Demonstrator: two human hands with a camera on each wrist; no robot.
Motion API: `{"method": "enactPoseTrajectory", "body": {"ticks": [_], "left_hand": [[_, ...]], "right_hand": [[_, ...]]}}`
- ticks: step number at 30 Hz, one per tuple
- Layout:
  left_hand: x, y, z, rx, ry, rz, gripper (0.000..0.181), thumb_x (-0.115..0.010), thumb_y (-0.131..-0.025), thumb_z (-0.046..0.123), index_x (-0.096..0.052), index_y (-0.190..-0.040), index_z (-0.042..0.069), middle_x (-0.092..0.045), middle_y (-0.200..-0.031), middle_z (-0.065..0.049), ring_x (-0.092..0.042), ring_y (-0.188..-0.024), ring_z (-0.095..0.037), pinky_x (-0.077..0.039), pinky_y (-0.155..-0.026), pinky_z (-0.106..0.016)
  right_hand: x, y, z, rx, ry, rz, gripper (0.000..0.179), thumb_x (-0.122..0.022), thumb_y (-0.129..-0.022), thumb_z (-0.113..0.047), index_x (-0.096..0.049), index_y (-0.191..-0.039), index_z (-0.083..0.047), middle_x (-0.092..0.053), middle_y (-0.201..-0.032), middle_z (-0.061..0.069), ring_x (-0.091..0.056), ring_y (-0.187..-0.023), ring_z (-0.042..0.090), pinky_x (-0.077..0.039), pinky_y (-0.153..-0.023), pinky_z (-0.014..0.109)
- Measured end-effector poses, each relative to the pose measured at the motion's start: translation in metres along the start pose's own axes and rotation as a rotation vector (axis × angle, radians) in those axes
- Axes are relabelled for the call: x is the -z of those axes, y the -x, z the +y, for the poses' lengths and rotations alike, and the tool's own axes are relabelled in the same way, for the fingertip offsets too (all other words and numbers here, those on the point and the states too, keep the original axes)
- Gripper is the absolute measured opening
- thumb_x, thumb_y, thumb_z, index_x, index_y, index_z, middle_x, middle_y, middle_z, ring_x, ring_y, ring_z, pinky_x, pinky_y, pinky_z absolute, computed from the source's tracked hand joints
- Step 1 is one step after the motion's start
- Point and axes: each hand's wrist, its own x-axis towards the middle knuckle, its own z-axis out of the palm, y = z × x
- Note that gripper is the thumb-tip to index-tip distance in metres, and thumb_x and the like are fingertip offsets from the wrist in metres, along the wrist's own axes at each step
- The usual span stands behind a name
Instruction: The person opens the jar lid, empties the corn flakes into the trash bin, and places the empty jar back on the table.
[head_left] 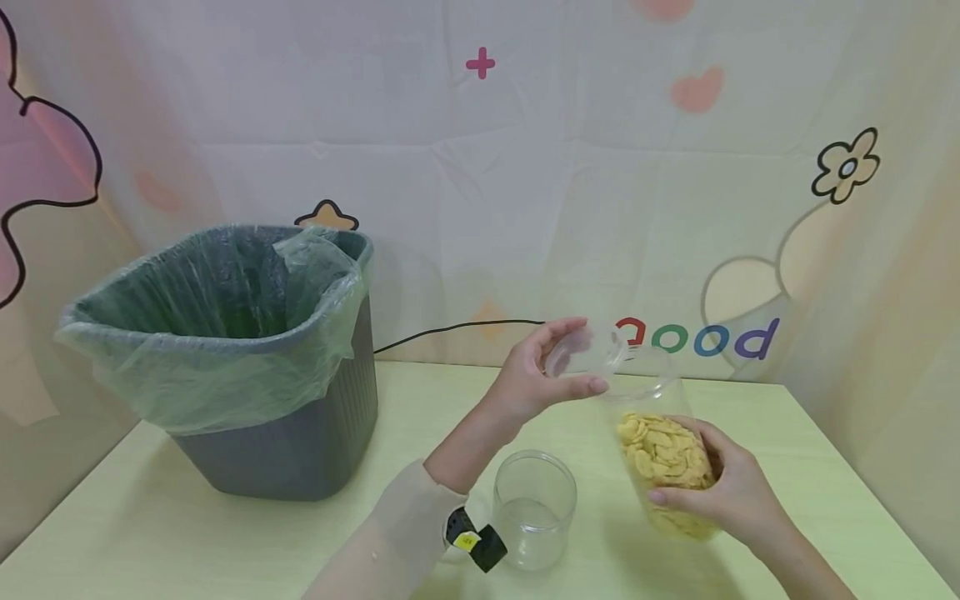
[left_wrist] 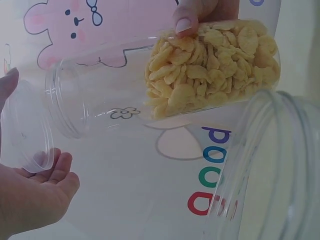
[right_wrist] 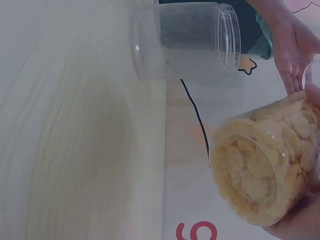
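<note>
Hands apart: the left hand (head_left: 534,377) pinches a transparent lid (head_left: 587,352) just beside the open mouth of a clear jar of yellow flakes (head_left: 663,454), which the right hand (head_left: 738,490) grips, tilted, above the table (head_left: 431,417). A second clear jar (head_left: 535,521) stands upright near the left forearm.

Head view: liner (head_left: 225,383) and near wall hide the floor of the bin (head_left: 300,462) at 9 o'clock; the yellow label (head_left: 466,541) at 6 is too small to read; the bottom edge crops the sleeve (head_left: 390,533) at 7. Left wrist: edges crop the empty jar (left_wrist: 280,175) at 4, the left hand (left_wrist: 35,200) at 8. Right wrist: the right edge cuts off the mouth of the flake jar (right_wrist: 270,160) at 3 and most of the lid (right_wrist: 312,76) near 2.
</note>
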Motion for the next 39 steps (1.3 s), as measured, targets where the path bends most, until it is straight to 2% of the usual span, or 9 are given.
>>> {"method": "enactPoseTrajectory", "body": {"ticks": [3, 7, 12, 16, 22, 27, 32, 36, 39], "left_hand": [[-0.003, 0.001, -0.001, 0.01, 0.016, 0.022, 0.065, -0.07, -0.075, 0.002, -0.042, -0.134, 0.009, -0.046, -0.134, -0.005, -0.041, -0.123, -0.012, -0.034, -0.1, -0.027], [-0.008, 0.002, -0.004, 0.058, 0.041, 0.073, 0.064, -0.073, -0.075, 0.006, -0.044, -0.132, 0.013, -0.044, -0.136, -0.001, -0.039, -0.125, -0.01, -0.033, -0.101, -0.026], [-0.016, 0.002, -0.005, 0.086, 0.072, 0.128, 0.066, -0.073, -0.074, 0.007, -0.043, -0.133, 0.009, -0.043, -0.136, -0.002, -0.037, -0.127, -0.011, -0.032, -0.101, -0.025], [-0.023, 0.003, -0.004, 0.102, 0.071, 0.154, 0.07, -0.074, -0.074, 0.009, -0.041, -0.135, 0.009, -0.043, -0.136, 0.0, -0.036, -0.127, -0.012, -0.031, -0.102, -0.025], [-0.036, 0.002, -0.011, 0.146, 0.05, 0.17, 0.074, -0.077, -0.072, 0.009, -0.039, -0.135, 0.013, -0.046, -0.132, 0.004, -0.038, -0.127, -0.011, -0.028, -0.104, -0.027], [-0.052, 0.004, -0.018, 0.169, 0.007, 0.202, 0.075, -0.079, -0.07, 0.014, -0.04, -0.134, 0.015, -0.048, -0.13, 0.004, -0.041, -0.124, -0.012, -0.03, -0.104, -0.03], [-0.073, 0.007, -0.024, 0.166, 0.006, 0.288, 0.074, -0.081, -0.068, 0.014, -0.042, -0.131, 0.017, -0.048, -0.13, 0.009, -0.041, -0.122, -0.009, -0.028, -0.105, -0.03], [-0.093, 0.012, -0.031, 0.163, -0.075, 0.37, 0.08, -0.083, -0.064, 0.017, -0.04, -0.132, 0.018, -0.045, -0.129, 0.014, -0.039, -0.123, -0.008, -0.03, -0.103, -0.035], [-0.107, 0.016, -0.037, 0.16, -0.13, 0.41, 0.082, -0.083, -0.063, 0.018, -0.039, -0.131, 0.018, -0.043, -0.131, 0.013, -0.037, -0.123, -0.01, -0.031, -0.101, -0.039]], "right_hand": [[0.004, 0.002, 0.003, -0.027, -0.008, 0.007, 0.077, -0.084, -0.062, -0.013, -0.045, -0.128, -0.007, -0.056, -0.107, 0.002, -0.052, -0.086, -0.002, -0.045, -0.071, 0.018], [0.009, 0.004, 0.01, -0.081, -0.055, 0.005, 0.076, -0.081, -0.066, -0.011, -0.041, -0.131, -0.006, -0.055, -0.108, 0.002, -0.052, -0.086, -0.003, -0.046, -0.071, 0.018], [0.014, 0.007, 0.014, -0.09, -0.127, 0.039, 0.074, -0.078, -0.069, -0.006, -0.039, -0.132, -0.006, -0.053, -0.102, -0.014, -0.052, -0.087, -0.004, -0.047, -0.071, 0.017], [0.019, 0.01, 0.016, -0.085, -0.141, 0.068, 0.072, -0.077, -0.07, -0.003, -0.041, -0.132, -0.011, -0.052, -0.098, -0.023, -0.052, -0.086, -0.004, -0.047, -0.07, 0.016], [0.028, 0.013, 0.023, -0.115, -0.167, 0.088, 0.071, -0.074, -0.073, -0.003, -0.041, -0.131, -0.026, -0.05, -0.097, -0.027, -0.051, -0.086, -0.007, -0.047, -0.068, 0.016], [0.035, 0.016, 0.028, -0.104, -0.24, 0.093, 0.07, -0.072, -0.074, 0.002, -0.042, -0.129, -0.029, -0.054, -0.097, -0.023, -0.054, -0.085, -0.005, -0.048, -0.067, 0.016], [0.043, 0.017, 0.033, -0.082, -0.333, 0.105, 0.067, -0.07, -0.074, 0.006, -0.045, -0.126, -0.028, -0.056, -0.099, -0.02, -0.054, -0.086, -0.004, -0.047, -0.067, 0.014], [0.049, 0.019, 0.036, -0.066, -0.389, 0.109, 0.066, -0.068, -0.075, 0.009, -0.046, -0.125, -0.029, -0.057, -0.1, -0.018, -0.055, -0.086, -0.004, -0.048, -0.066, 0.014], [0.052, 0.02, 0.037, -0.047, -0.431, 0.117, 0.066, -0.067, -0.075, 0.011, -0.047, -0.125, -0.028, -0.058, -0.101, -0.017, -0.055, -0.086, -0.004, -0.047, -0.067, 0.014]]}}
